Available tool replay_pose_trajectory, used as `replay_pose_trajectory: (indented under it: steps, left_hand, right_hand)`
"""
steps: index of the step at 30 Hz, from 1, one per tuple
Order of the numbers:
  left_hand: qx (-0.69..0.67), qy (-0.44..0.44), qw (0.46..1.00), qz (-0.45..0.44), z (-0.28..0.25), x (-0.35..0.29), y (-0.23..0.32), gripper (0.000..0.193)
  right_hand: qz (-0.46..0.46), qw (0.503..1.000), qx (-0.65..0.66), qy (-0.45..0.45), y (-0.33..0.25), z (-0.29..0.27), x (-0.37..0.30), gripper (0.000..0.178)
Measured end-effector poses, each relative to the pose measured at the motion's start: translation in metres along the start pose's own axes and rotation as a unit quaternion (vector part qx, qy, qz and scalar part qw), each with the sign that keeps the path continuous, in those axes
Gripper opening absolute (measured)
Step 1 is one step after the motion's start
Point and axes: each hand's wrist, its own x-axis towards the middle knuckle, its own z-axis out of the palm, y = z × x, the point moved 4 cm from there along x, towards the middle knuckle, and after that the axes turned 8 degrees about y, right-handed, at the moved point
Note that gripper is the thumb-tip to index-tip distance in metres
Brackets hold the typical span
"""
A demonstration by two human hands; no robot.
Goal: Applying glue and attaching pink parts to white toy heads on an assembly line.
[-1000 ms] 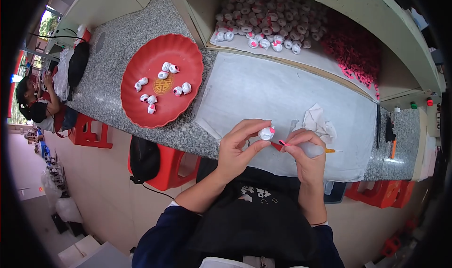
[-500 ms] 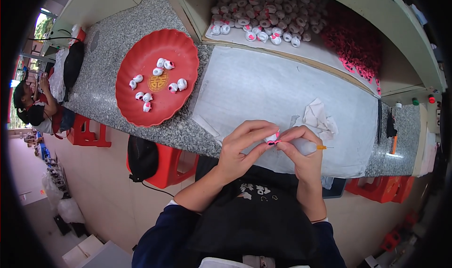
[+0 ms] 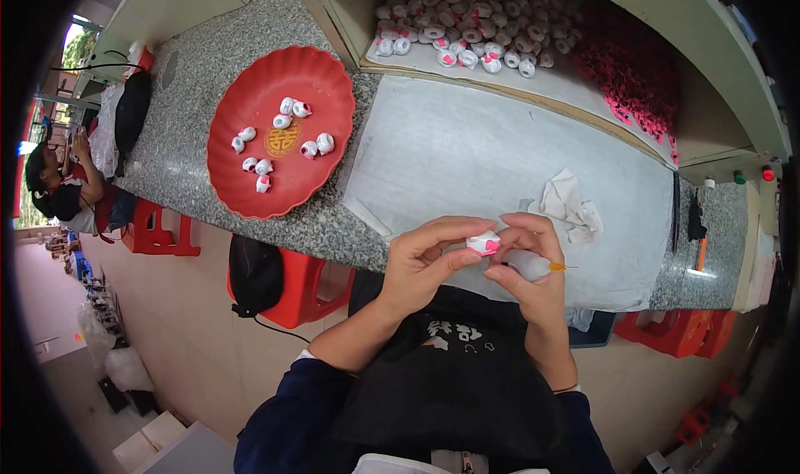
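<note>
Between the thumb and fingers of my left hand (image 3: 417,266) is a small white rounded figure piece (image 3: 480,241) with a bright pink part on its right side. My right hand (image 3: 540,289) holds a small translucent squeeze bottle (image 3: 528,264) in its curled fingers. An orange needle tip (image 3: 557,266) sticks out from the bottle to the right. The right thumb and forefinger are apart, close beside the white piece. Both hands are above the near edge of a white work sheet (image 3: 467,157).
At left a red scalloped plate (image 3: 229,187) bears several white-and-pink pieces. A shelf at the back holds a heap of white pieces (image 3: 492,32) and a pile of small pink parts (image 3: 637,91). Crumpled tissue (image 3: 562,197) lies on the sheet. A person (image 3: 79,182) sits far left.
The right thumb and forefinger have come away from the pink part. My left hand has turned the white piece so its pink side shows more.
</note>
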Motion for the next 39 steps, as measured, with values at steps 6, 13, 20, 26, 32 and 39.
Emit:
replay_pose_trajectory:
  steps: [6, 13, 20, 26, 32, 39]
  left_hand:
    - [-0.047, -0.021, 0.998, -0.032, 0.001, -0.003, -0.006, 0.023]
    - [-0.061, -0.092, 0.994, -0.022, -0.001, 0.000, -0.009, 0.025]
    - [-0.012, -0.066, 0.996, -0.056, 0.001, -0.001, -0.006, 0.023]
    - [-0.016, -0.053, 0.998, -0.021, 0.001, -0.005, -0.011, 0.025]
    - [-0.072, -0.052, 0.995, -0.044, 0.001, -0.003, -0.014, 0.026]
    - [-0.124, -0.079, 0.989, -0.020, -0.008, -0.005, -0.021, 0.025]
  right_hand:
    - [0.050, 0.997, 0.060, -0.014, 0.007, 0.001, -0.003, 0.033]
    - [0.116, 0.988, 0.103, -0.026, 0.009, -0.005, -0.004, 0.023]
    - [0.082, 0.993, 0.088, 0.019, 0.009, -0.003, -0.006, 0.026]
    - [0.077, 0.997, 0.025, 0.011, 0.009, -0.002, -0.009, 0.025]
    - [0.071, 0.996, 0.053, 0.029, 0.008, -0.001, -0.005, 0.026]
    - [0.092, 0.992, 0.086, -0.020, 0.008, 0.006, -0.005, 0.024]
